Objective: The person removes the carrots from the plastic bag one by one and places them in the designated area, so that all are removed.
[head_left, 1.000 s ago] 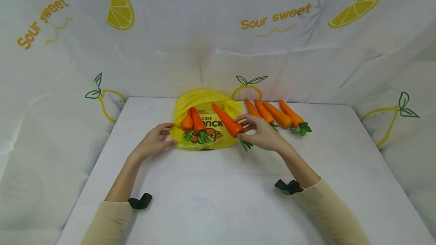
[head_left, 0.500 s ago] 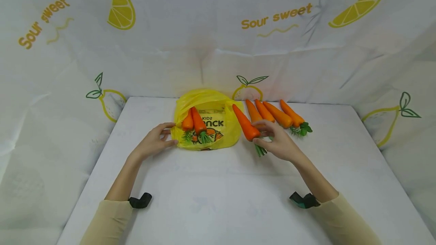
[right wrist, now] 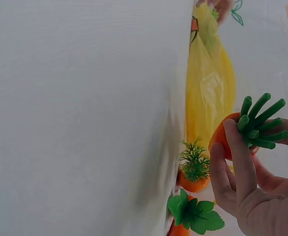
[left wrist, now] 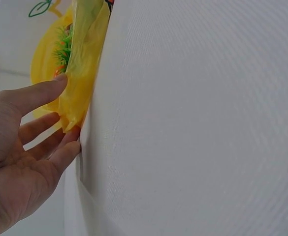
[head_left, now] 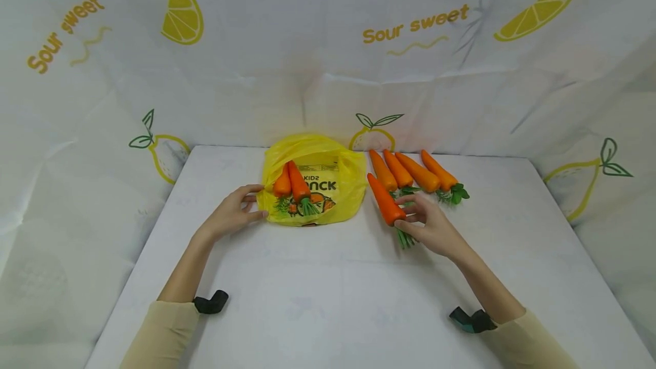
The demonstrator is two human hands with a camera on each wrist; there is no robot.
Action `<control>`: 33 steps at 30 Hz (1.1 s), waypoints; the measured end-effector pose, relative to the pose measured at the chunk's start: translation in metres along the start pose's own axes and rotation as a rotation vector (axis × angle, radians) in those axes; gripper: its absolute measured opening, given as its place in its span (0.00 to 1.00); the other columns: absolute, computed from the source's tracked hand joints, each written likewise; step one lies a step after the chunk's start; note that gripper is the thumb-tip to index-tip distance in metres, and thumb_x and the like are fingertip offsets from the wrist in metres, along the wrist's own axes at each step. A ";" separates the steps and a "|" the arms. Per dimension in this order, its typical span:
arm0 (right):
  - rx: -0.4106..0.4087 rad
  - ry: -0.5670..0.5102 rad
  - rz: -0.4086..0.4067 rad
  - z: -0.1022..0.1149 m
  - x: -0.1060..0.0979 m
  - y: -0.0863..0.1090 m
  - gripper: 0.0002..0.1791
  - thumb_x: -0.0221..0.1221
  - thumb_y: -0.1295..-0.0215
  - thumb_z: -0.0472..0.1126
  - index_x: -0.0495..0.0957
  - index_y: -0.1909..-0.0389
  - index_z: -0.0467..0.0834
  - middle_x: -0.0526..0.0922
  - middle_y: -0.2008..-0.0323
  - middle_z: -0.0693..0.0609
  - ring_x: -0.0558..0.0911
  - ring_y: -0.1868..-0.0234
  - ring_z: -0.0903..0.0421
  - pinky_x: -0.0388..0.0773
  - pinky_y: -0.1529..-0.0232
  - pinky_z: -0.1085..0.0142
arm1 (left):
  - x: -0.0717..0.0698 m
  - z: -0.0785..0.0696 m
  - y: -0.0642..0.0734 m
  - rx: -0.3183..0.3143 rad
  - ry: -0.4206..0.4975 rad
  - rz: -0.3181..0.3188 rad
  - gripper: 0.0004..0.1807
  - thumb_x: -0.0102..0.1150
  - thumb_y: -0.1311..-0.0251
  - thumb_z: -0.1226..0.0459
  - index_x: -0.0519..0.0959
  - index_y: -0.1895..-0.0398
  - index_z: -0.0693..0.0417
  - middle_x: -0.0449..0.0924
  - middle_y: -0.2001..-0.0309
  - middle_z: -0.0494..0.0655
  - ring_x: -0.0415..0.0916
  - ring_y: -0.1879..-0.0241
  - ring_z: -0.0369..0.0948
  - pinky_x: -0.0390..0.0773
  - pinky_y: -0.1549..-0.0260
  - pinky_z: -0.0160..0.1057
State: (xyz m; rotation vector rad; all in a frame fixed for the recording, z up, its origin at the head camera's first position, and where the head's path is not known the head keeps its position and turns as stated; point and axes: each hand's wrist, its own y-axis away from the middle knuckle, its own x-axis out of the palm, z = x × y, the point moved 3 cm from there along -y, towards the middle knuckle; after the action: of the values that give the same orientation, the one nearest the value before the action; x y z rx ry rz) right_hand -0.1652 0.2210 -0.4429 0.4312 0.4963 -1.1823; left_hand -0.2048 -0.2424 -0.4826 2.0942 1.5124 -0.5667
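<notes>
My right hand [head_left: 433, 226] holds a bright orange carrot [head_left: 385, 201] near its thick end, just right of the bag and in front of the row of carrots. Cut green stems [right wrist: 262, 120] stick out past my fingers in the right wrist view. At the left edge of a yellow plastic bag [head_left: 353, 187], my left hand [head_left: 233, 212] pinches the film between thumb and fingers. The bag lies with its mouth open towards me. Inside it are two carrots, one with a stubby green top [head_left: 299, 181] and a shorter-looking one [head_left: 281, 184] beside it.
Several carrots lie side by side right of the bag, the rightmost carrot [head_left: 438, 169] with leafy greens. A white cloth covers the table [head_left: 307, 300]. Behind it rises a white backdrop [head_left: 287, 73] printed with lemons and lettering.
My right hand has carried the carrot from in front of the bag's mouth to the right and nearer to me. The left hand keeps its place at the bag's edge.
</notes>
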 end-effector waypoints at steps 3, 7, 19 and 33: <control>0.033 -0.001 0.022 -0.004 0.003 0.002 0.24 0.66 0.24 0.39 0.73 0.32 0.39 0.84 0.39 0.33 0.88 0.45 0.42 0.87 0.50 0.74 | 0.000 0.001 0.000 0.000 -0.003 -0.001 0.42 0.73 0.31 0.58 0.66 0.18 0.57 0.66 0.20 0.65 0.71 0.24 0.64 0.74 0.24 0.66; 0.049 -0.011 0.036 -0.008 0.008 0.003 0.25 0.65 0.24 0.39 0.72 0.31 0.38 0.84 0.39 0.34 0.88 0.46 0.43 0.86 0.50 0.75 | 0.000 0.000 0.000 -0.004 -0.007 -0.004 0.42 0.73 0.32 0.58 0.66 0.18 0.56 0.67 0.20 0.65 0.71 0.24 0.64 0.74 0.24 0.66; 0.068 -0.017 0.092 -0.008 0.020 0.003 0.27 0.65 0.23 0.40 0.69 0.30 0.36 0.82 0.37 0.31 0.86 0.44 0.42 0.89 0.47 0.62 | 0.000 -0.001 0.001 -0.015 0.008 0.000 0.42 0.73 0.31 0.58 0.66 0.18 0.55 0.67 0.20 0.65 0.71 0.23 0.63 0.74 0.24 0.64; 0.104 -0.001 0.212 -0.008 0.024 0.003 0.28 0.65 0.22 0.43 0.64 0.31 0.38 0.82 0.42 0.34 0.84 0.50 0.48 0.85 0.52 0.61 | 0.001 0.001 0.000 -0.014 -0.007 -0.003 0.41 0.73 0.32 0.58 0.67 0.18 0.55 0.66 0.19 0.65 0.71 0.23 0.64 0.73 0.24 0.66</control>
State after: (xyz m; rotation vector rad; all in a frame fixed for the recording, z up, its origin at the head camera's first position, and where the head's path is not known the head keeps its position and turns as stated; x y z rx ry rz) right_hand -0.1568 0.2084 -0.4633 0.5589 0.3796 -1.0058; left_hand -0.2045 -0.2423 -0.4837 2.0775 1.5121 -0.5631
